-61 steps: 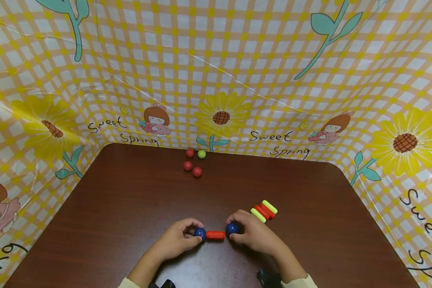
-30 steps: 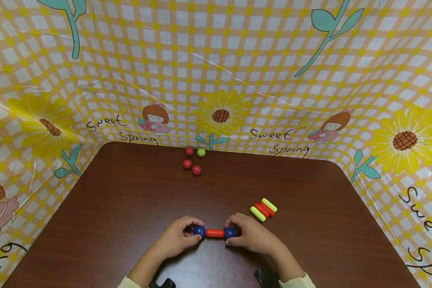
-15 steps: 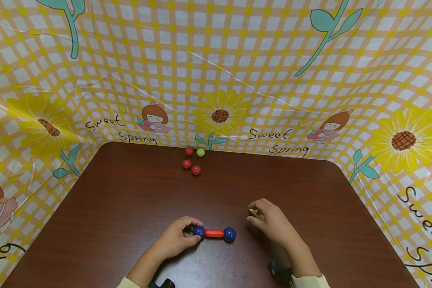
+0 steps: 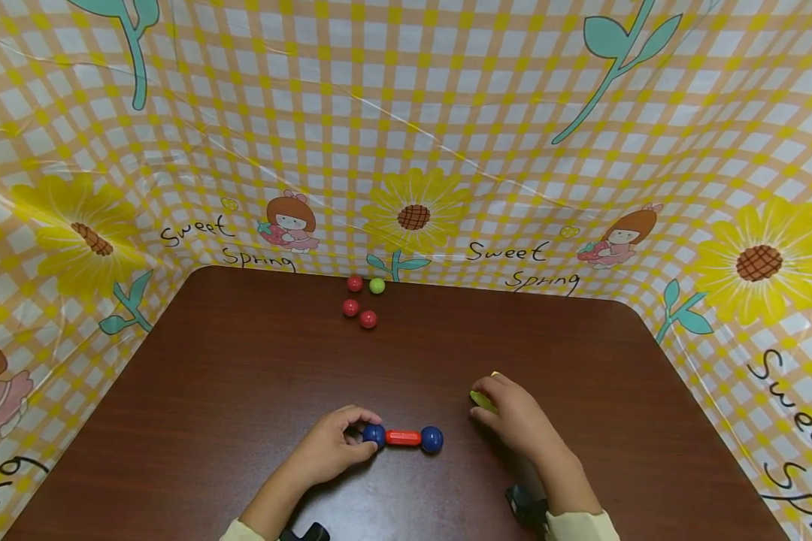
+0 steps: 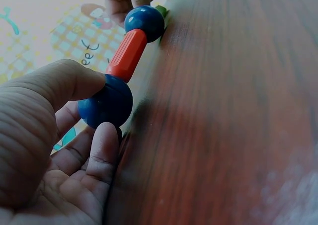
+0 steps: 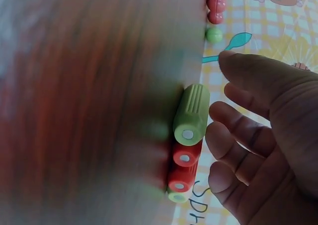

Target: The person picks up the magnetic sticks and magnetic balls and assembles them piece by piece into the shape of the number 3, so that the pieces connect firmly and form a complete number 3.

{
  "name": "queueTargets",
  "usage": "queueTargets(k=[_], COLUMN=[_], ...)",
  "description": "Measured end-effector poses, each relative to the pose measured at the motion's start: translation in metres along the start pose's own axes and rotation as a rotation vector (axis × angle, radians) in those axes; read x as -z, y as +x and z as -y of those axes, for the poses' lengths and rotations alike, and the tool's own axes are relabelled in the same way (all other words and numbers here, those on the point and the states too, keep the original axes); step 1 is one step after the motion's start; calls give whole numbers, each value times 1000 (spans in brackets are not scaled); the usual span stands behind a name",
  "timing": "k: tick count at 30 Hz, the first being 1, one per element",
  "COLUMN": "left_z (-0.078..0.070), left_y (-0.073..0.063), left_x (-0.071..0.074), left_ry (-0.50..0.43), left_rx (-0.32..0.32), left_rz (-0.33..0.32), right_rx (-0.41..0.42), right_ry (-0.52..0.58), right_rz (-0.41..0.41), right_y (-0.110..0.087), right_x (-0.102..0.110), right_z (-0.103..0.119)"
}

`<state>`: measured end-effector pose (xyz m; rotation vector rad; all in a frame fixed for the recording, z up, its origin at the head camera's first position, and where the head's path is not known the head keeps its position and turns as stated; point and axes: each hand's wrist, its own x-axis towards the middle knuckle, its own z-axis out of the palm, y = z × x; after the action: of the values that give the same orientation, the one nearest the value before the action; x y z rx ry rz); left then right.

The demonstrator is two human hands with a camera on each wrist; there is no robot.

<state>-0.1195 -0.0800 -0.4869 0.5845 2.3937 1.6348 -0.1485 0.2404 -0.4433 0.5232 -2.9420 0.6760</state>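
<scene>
From the left, the left hand point(image 4: 328, 451) has its thumb and fingers curled round the left blue ball point(image 4: 374, 436), pinching it low over the dark brown table point(image 4: 243, 361). Well beyond it, near the far edge, lie three red balls point(image 4: 350, 308) and a green ball point(image 4: 377, 285), in front of the checked cloth point(image 4: 514, 98) with its printed flowers.

The left blue ball touches one end of the red stick point(image 4: 403, 437); the right blue ball point(image 4: 431, 439) touches the other. Together they make a straight piece in the middle of the table's near part. Its long axis runs crosswise, left to right and almost parallel to the far edge, one end at the left hand and the other pointing toward the right.

Further right, the near green stick point(image 6: 193, 111) lies beside two red sticks point(image 6: 183, 178) and another green stick point(image 6: 178, 195), all side by side. In the head view, the near one slants from upper left to lower right; in the right wrist view, its pale round end faces the camera. The right hand point(image 4: 517, 417) is over this row, thumb and fingers apart and gripping nothing, its fingertips just beside the near green stick
</scene>
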Motion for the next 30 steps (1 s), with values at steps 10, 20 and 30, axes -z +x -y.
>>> queueTargets(k=[10,20,30], left_z=[0,2,2], left_y=[1,1,1], left_x=[0,0,0], left_ry=[-31,-11,-16], left_rx=[0,2,3], left_rz=[3,4,9], right_rx=[9,13,-17], right_ry=[0,-49,11], right_rz=[-6,35,55], right_y=[0,-5,-5], right_x=[-1,-3,-8], right_z=[1,1,1])
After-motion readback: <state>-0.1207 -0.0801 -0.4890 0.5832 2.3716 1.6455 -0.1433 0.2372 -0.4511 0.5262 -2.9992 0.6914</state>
